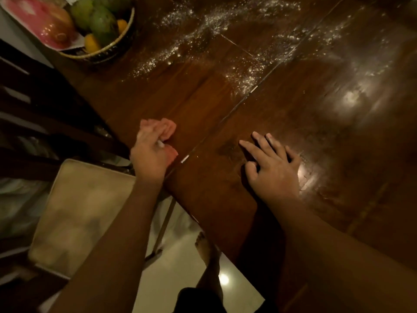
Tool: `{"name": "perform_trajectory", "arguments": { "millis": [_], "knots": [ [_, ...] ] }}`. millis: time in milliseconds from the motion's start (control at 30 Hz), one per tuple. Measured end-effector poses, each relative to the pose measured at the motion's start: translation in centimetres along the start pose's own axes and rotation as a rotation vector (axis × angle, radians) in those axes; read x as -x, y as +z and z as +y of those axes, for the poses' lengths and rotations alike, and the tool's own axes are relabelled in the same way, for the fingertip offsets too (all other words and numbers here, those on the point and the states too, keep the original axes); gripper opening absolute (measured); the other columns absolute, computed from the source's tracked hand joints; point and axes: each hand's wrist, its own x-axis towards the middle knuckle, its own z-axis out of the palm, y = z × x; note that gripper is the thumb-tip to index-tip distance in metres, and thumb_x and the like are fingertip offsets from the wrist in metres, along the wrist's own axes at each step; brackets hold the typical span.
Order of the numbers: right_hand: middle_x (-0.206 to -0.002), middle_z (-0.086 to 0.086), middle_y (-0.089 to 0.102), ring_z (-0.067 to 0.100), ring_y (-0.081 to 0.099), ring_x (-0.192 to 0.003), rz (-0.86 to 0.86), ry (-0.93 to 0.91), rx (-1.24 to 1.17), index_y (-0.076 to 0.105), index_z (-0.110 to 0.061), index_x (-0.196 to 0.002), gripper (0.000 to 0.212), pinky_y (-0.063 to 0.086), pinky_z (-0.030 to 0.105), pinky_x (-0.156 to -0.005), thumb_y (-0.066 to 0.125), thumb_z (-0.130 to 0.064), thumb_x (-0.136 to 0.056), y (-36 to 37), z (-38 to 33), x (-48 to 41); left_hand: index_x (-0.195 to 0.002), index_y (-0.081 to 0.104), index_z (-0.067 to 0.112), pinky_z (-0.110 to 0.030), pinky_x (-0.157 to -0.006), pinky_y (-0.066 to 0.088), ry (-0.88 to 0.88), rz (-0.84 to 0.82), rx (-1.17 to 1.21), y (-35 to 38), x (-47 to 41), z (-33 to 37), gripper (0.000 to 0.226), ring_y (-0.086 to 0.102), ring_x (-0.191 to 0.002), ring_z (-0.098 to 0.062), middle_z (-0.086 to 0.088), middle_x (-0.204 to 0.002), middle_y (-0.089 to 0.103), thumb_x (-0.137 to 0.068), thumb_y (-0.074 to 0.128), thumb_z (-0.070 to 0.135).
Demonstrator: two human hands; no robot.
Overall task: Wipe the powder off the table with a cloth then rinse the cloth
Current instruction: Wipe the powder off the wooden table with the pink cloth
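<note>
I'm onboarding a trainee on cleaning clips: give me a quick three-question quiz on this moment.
1. True or false: the right hand lies flat on the table and holds nothing.
2. Which hand has the pink cloth in its grip? A) left hand B) right hand C) neither
3. Short answer: is the powder wiped off yet?

Key: 1 true; 2 A; 3 no, it is still scattered across the far side of the table.
</note>
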Motion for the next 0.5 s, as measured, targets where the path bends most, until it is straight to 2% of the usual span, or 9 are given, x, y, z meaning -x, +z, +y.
{"name": "perform_trajectory", "arguments": {
  "millis": [33,100,200,267,367,433,500],
  "knots": [
    [-0.161,-0.019,0.027,0.005,0.012,-0.151,0.001,-0.010,-0.004,0.041,-0.052,-0.142,0.052,0.010,0.045,-0.118,0.040,-0.040,-0.092,0.0,0.1,0.0,-0.135,0.057,0.025,-0.043,-0.118,0.032,-0.063,0.053,-0.119,0.8,0.5,1.0,0.063,0.032,-0.145,-0.024,-0.002,-0.149,0.046,-0.078,0.067,0.000],
    [-0.162,-0.018,0.026,0.006,0.011,-0.151,-0.017,-0.040,-0.035,0.041,-0.050,-0.143,0.054,0.010,0.046,-0.119,0.041,-0.041,-0.090,-0.1,0.4,0.0,-0.139,0.050,0.032,-0.047,-0.118,0.029,-0.018,0.058,-0.175,2.5,2.7,3.8,0.070,0.020,-0.149,-0.024,0.000,-0.154,0.038,-0.080,0.063,-0.003],
    [-0.162,-0.016,0.026,0.010,0.011,-0.153,-0.072,-0.198,-0.067,0.042,-0.046,-0.146,0.055,0.006,0.046,-0.123,0.040,-0.043,-0.091,-0.5,2.2,1.1,-0.137,0.052,0.036,-0.045,-0.117,0.032,0.190,-0.034,-0.177,4.6,8.6,7.7,0.069,0.024,-0.148,-0.023,0.002,-0.152,0.042,-0.082,0.055,-0.007],
    [-0.162,-0.018,0.027,0.011,0.012,-0.153,-0.103,-0.318,-0.040,0.040,-0.046,-0.147,0.055,0.004,0.046,-0.124,0.036,-0.045,-0.093,-0.9,5.1,3.3,-0.136,0.057,0.028,-0.035,-0.118,0.027,0.313,-0.112,-0.140,5.5,13.3,9.2,0.067,0.029,-0.146,-0.022,0.000,-0.149,0.048,-0.081,0.054,-0.010],
    [-0.162,-0.021,0.022,0.011,0.010,-0.153,-0.092,-0.307,0.052,0.029,-0.050,-0.150,0.055,0.005,0.049,-0.123,0.028,-0.047,-0.095,-2.2,11.0,7.8,-0.132,0.062,0.017,-0.013,-0.118,0.010,0.494,-0.251,-0.121,4.9,17.9,10.3,0.064,0.029,-0.141,-0.008,0.002,-0.144,0.050,-0.073,0.057,-0.008],
    [-0.164,-0.022,0.015,0.010,0.005,-0.154,-0.089,-0.255,0.101,0.019,-0.052,-0.153,0.056,0.004,0.049,-0.123,0.022,-0.047,-0.097,-3.5,15.2,10.6,-0.128,0.065,0.016,-0.013,-0.118,0.014,0.408,-0.292,-0.090,3.9,18.2,10.6,0.059,0.036,-0.137,-0.008,0.005,-0.143,0.050,-0.076,0.061,-0.009],
    [-0.165,-0.021,0.011,0.010,0.001,-0.154,-0.091,-0.212,0.141,0.012,-0.054,-0.153,0.054,0.003,0.049,-0.123,0.018,-0.048,-0.099,-5.0,19.2,13.1,-0.130,0.063,0.017,-0.029,-0.119,0.028,0.155,-0.221,-0.069,3.9,17.3,10.3,0.060,0.045,-0.134,-0.019,-0.002,-0.142,0.052,-0.076,0.068,-0.008]
  ]
}}
